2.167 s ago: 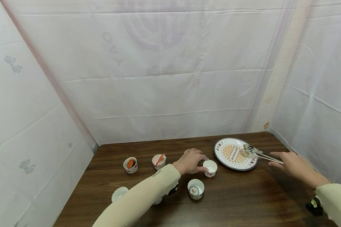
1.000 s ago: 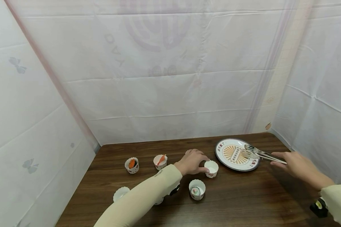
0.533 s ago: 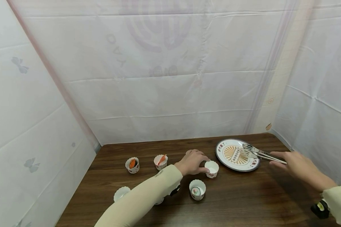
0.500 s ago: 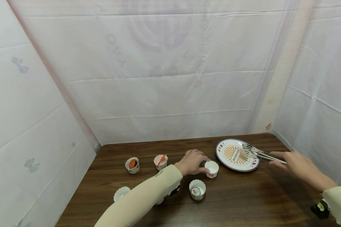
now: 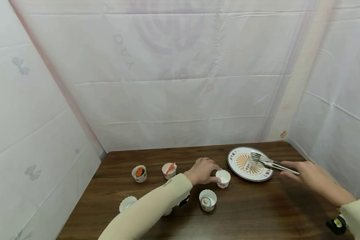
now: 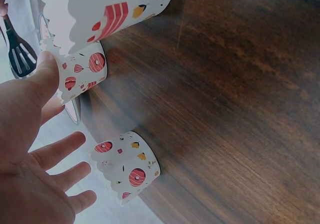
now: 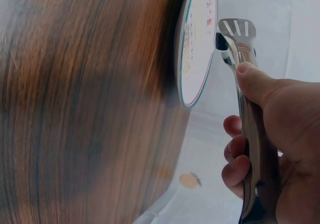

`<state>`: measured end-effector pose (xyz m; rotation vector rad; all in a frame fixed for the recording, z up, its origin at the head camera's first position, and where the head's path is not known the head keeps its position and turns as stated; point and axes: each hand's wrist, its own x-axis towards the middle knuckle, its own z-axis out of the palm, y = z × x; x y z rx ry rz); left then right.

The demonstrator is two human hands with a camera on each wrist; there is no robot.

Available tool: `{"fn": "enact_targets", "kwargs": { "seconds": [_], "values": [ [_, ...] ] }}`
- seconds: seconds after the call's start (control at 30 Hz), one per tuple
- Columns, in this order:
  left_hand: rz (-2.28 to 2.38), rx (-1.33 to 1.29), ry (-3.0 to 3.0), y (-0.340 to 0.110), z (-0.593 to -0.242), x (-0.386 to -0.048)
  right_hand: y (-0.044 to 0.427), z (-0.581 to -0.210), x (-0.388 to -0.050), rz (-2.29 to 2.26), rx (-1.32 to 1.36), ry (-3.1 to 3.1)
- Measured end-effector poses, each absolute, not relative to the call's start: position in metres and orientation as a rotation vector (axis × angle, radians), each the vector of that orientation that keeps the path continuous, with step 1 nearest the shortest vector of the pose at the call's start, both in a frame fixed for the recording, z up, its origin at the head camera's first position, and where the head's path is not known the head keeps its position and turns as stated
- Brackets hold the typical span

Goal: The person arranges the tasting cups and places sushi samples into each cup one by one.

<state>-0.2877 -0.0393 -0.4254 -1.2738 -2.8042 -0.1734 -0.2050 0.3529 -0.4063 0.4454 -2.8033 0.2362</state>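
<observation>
My left hand [image 5: 201, 171] holds a white paper baking cup [image 5: 223, 179] by its near side, thumb at the rim; its inside looks bare in the head view. The left wrist view shows that same cup [image 6: 82, 69] with red and yellow prints, the other fingers spread apart. In my right hand [image 5: 313, 176] are metal tongs [image 5: 274, 164], their slotted ends above the round white plate [image 5: 232, 163] with a sunburst print. The right wrist view has my thumb along the tongs [image 7: 255, 134] and fingers curled round them. A small dark bit beside the tong heads is unclear.
Several more paper cups stand on the wooden table [image 5: 243, 213]: one with orange-topped sushi [image 5: 139, 172], one with a shrimp-like piece [image 5: 169, 168], one with a sushi roll [image 5: 206, 201]. My left sleeve [image 5: 150, 206] partly covers others. White cloth [image 5: 168, 100] hangs behind.
The tongs have moved left, further over the plate's middle, and now cover part of its print. The left hand and the cup stay in place.
</observation>
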Motion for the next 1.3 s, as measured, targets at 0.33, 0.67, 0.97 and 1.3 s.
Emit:
{"fn": "enact_targets", "kwargs": {
  "seconds": [0.33,0.67,0.97,1.3],
  "values": [
    [-0.186,-1.254,-2.832,-0.039,-0.425,-0.287,0.33,-0.404,-0.2,0.261,0.53,-2.728],
    [-0.185,-1.257,-2.826,-0.039,-0.426,-0.289,0.307,-0.4,-0.192,0.271,0.601,-2.672],
    [-0.191,-1.263,-2.822,-0.038,-0.426,-0.291,0.289,-0.4,-0.189,0.247,0.704,-2.612],
    [-0.175,-1.259,-2.833,-0.038,-0.426,-0.291,0.274,-0.405,-0.189,0.266,0.749,-2.59]
  ]
}}
